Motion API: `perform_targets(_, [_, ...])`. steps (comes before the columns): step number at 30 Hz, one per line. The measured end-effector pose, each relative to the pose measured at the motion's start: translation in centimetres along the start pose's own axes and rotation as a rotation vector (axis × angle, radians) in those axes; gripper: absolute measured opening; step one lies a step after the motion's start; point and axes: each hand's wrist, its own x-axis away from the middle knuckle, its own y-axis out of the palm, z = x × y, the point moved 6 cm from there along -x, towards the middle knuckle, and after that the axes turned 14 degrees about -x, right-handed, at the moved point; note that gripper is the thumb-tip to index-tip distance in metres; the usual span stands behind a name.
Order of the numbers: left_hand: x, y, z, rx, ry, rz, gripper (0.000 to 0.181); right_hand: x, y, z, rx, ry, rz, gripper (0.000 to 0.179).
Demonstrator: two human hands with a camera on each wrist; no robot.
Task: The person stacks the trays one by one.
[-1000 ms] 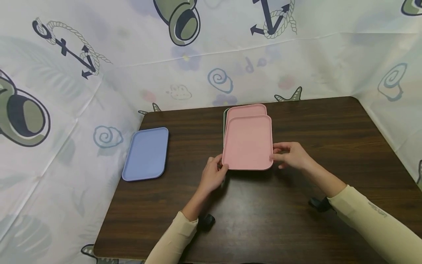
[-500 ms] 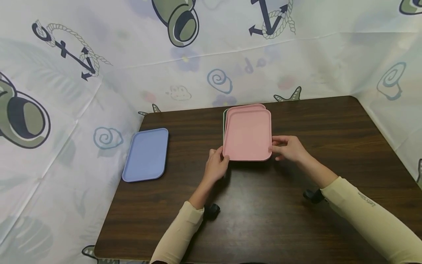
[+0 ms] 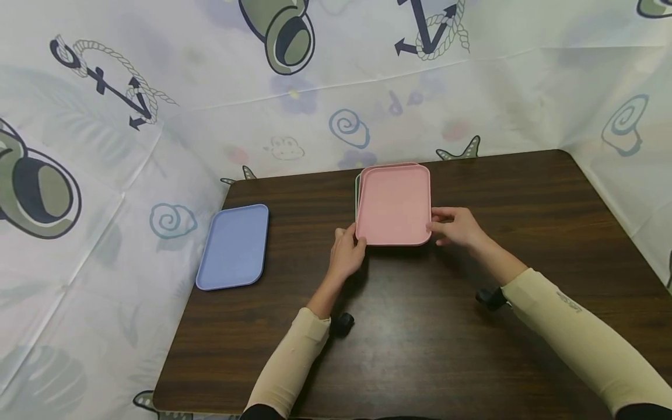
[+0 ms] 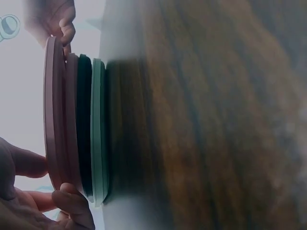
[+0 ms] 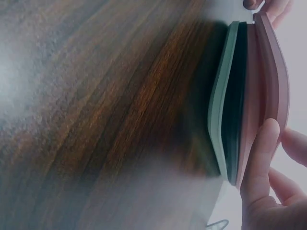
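Note:
Both hands hold a pink rectangular tray (image 3: pixel 395 207) by its near corners, over a stack at the back middle of the table. My left hand (image 3: pixel 346 254) pinches the near left corner, thumb over the rim. On the right edge, my right hand (image 3: pixel 455 226) grips with thumb and fingers. Beneath it, the wrist views show a second pink tray (image 4: pixel 71 105), a dark green tray (image 4: pixel 85 120) and a light green tray (image 4: pixel 98 129) at the bottom. From the head view, the lower trays are mostly covered; only thin edges show at the back and left.
A blue tray (image 3: pixel 233 247) lies alone on the left of the dark wood table (image 3: pixel 420 350). Behind and to the left, a printed white cloth (image 3: pixel 236 128) borders the table's edges. A small dark camera (image 3: pixel 342 324) sits at the left wrist, another at the right.
The held pink tray has moved away from the body, toward the back, and now covers nearly all of the pink tray below. Both hands moved forward with it. The blue tray stayed put.

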Motion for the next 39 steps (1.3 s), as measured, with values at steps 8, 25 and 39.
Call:
perform_targets(8, [-0.6, 0.4, -0.1, -0.034, -0.013, 0.017, 0.052, -1.1, -0.2, 0.4, 0.002, -0.005, 0.008, 0.051])
perform_targets(25, [-1.7, 0.7, -0.3, -0.05, -0.03, 0.014, 0.054, -2.5, -0.4, 1.0, -0.002, -0.019, 0.032, 0.052])
perform_targets(39, [-1.8, 1.1, -0.6, -0.06, -0.02, -0.001, 0.056, -2.2, -0.1, 0.9, 0.016, -0.031, 0.026, 0.053])
